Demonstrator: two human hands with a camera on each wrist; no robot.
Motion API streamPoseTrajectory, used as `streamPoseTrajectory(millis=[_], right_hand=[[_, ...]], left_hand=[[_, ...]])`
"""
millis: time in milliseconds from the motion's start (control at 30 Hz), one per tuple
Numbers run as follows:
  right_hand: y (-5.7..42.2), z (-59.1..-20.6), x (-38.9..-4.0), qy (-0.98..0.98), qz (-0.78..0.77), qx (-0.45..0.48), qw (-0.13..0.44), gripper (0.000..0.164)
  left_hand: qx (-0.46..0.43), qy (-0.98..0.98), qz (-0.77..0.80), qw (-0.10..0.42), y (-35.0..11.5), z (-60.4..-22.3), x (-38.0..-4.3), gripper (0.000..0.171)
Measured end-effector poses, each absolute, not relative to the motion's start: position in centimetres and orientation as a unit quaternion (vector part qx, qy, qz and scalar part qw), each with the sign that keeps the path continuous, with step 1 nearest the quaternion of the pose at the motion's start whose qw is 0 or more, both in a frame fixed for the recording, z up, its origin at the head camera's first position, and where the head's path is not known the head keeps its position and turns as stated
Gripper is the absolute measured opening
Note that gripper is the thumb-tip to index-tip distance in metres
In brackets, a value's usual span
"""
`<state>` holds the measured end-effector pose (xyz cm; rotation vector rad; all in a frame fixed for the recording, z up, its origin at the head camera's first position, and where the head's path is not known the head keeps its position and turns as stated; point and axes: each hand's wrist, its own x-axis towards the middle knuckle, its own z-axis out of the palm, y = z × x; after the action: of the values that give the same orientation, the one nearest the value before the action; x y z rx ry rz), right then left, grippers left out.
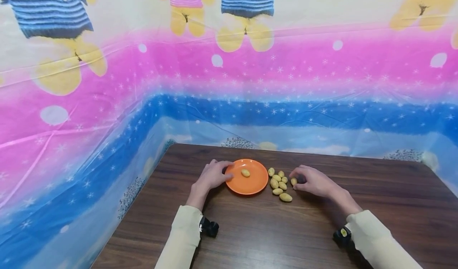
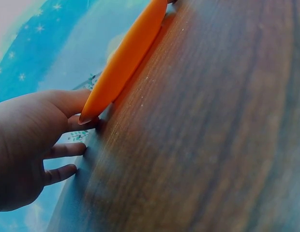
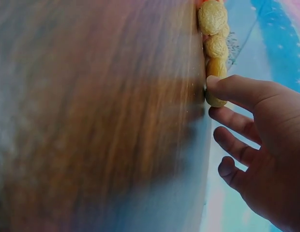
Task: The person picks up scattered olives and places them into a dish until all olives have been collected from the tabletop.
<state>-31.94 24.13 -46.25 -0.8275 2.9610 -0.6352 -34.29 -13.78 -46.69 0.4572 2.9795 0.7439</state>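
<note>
Orange plate, probably light, stiff; left hand pinches left rim. Right hand pinches small potato, likely firm, best gripped mid-body.

Free tabletop in the foreground, clustered potatoes blocking the way between right hand and orange plate

No legible txt / nos. anywhere

2 forearms reach forward, angled inward; the left hand pinches, 2 other fingers extended apart; the right hand pinches too, 2 other fingers loosely bent.
</note>
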Motion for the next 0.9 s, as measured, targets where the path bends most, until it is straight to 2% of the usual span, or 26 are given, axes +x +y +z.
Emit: streamPoseTrajectory(millis=[900], right_hand=[[21.2,-44.0,-32.3,0.938,-0.221,-0.265,0.003,0.029]], left_hand=[[0.15,0.958,0.245,0.017,-13.7,-46.6,-34.1,0.049]])
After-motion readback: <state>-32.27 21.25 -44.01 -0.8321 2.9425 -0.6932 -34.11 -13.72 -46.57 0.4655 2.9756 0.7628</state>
